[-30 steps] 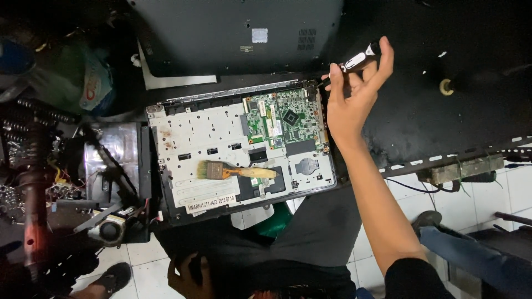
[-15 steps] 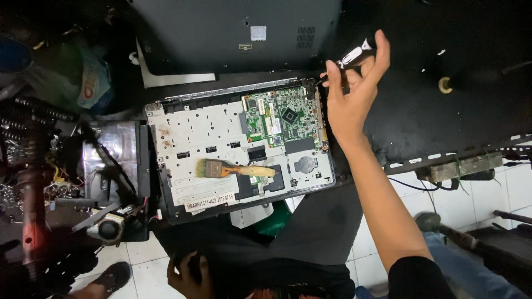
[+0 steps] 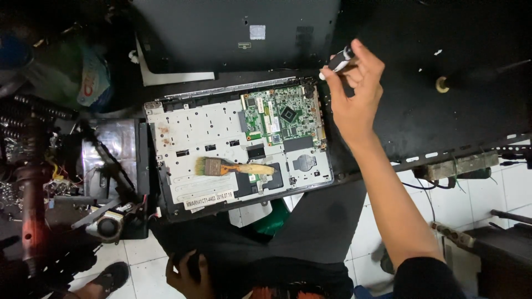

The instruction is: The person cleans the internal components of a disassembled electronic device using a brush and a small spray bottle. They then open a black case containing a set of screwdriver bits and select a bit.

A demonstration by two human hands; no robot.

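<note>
One opened laptop chassis (image 3: 238,160) is lying on a black workbench (image 3: 443,50), bearing one green circuit board (image 3: 282,116), one wooden-handled brush (image 3: 235,166) and one white rectangular label along its near edge. The right hand (image 3: 354,94) is pinching a small black-and-white tool (image 3: 339,61) above the board's far corner. The left hand (image 3: 188,271) is resting clenched on dark cloth above white floor tiles (image 3: 366,232).

There is one opened laptop base (image 3: 238,155), and all counts start from it. Inside it sits one green circuit board (image 3: 282,115); one paintbrush (image 3: 235,166) lies on it. Behind it lies one dark cover panel (image 3: 233,33). Two hands are visible: one (image 3: 354,94) at its right corner holding one small dark tool (image 3: 339,60), one (image 3: 185,274) below it.
</note>
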